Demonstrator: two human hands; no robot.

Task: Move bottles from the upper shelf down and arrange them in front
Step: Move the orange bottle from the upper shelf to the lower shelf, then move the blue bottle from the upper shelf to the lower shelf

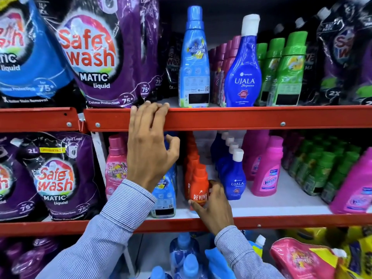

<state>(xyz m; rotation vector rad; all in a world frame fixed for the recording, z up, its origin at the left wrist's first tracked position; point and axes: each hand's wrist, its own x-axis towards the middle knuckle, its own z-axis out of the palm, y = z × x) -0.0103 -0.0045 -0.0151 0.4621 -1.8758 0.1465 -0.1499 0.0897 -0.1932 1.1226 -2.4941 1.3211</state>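
Observation:
My right hand (213, 208) grips a small orange Revive bottle (199, 184) standing at the front of the middle shelf (281, 206), ahead of a row of like orange bottles. My left hand (149, 150) rests with fingertips hooked over the red edge of the upper shelf (241, 117), holding nothing. On the upper shelf stand a tall light-blue bottle (194, 61), a dark-blue Ujala bottle (243, 69), maroon bottles behind them and green bottles (287, 71). A light-blue bottle (164, 196) on the middle shelf is partly hidden by my left arm.
Safe Wash pouches (96, 55) fill the left of both shelves and the upper right. The middle shelf also holds blue Ujala bottles (233, 174), pink bottles (265, 170) and green bottles (322, 170). Blue bottles (185, 256) and pouches sit below.

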